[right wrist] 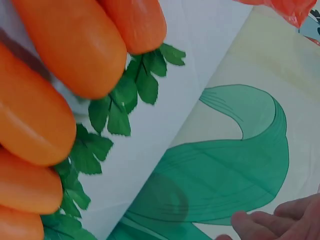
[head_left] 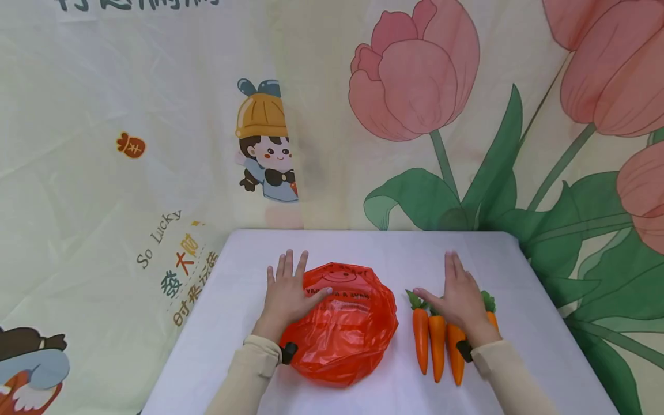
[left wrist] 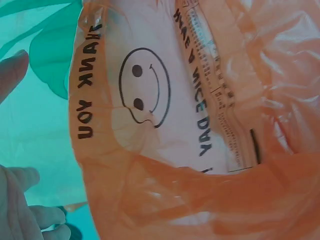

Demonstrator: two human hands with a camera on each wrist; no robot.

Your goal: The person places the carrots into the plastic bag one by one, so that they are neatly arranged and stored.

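A red plastic bag with a printed smiley face lies spread on the white table. The left hand, fingers spread, is over its left edge; whether it touches the bag cannot be told. In the left wrist view the bag fills most of the picture, with fingers of the left hand at the left edge. Several orange carrots with green tops lie in a row right of the bag. Above them is the right hand, fingers straight and thumb out. The right wrist view shows the carrots and the right hand's fingertips.
The white table ends at a back edge against a printed cloth with pink tulips and cartoon figures. A black band piece sits at the left wrist, and another at the right.
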